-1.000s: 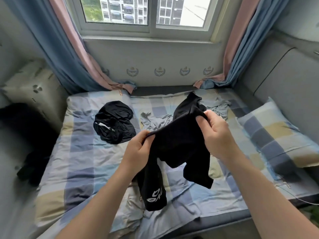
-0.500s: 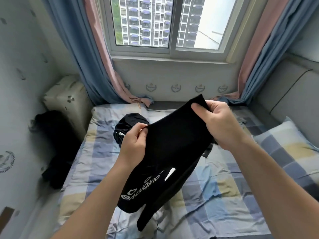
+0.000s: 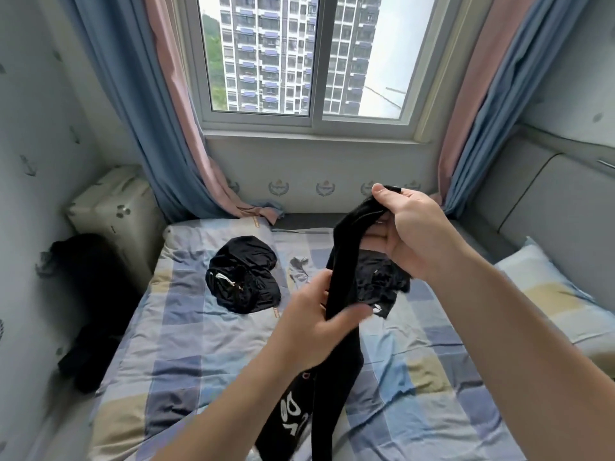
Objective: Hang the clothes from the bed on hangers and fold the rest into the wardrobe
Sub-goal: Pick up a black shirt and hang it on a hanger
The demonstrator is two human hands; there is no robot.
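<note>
A black garment with white lettering (image 3: 342, 261) hangs in a long strip above the checked bed (image 3: 186, 344). My right hand (image 3: 409, 234) grips its top end, held high near the window wall. Lower down, my left hand (image 3: 319, 324) is closed around the middle of the strip, slightly blurred. The garment's lower end drops past the bottom of the view. A second black garment (image 3: 243, 281) lies crumpled on the bed to the left. Another dark piece (image 3: 382, 281) lies on the bed behind the hanging strip, partly hidden.
A checked pillow (image 3: 545, 294) lies at the bed's right side against a grey padded headboard (image 3: 549, 207). A cream suitcase (image 3: 113, 207) and dark clothing (image 3: 86, 311) stand in the gap left of the bed. Blue and pink curtains (image 3: 159, 128) frame the window.
The garment was held spread wide between both hands; now it is gathered into a narrow strip. My right hand rose with the top end, and my left hand slid down to its middle.
</note>
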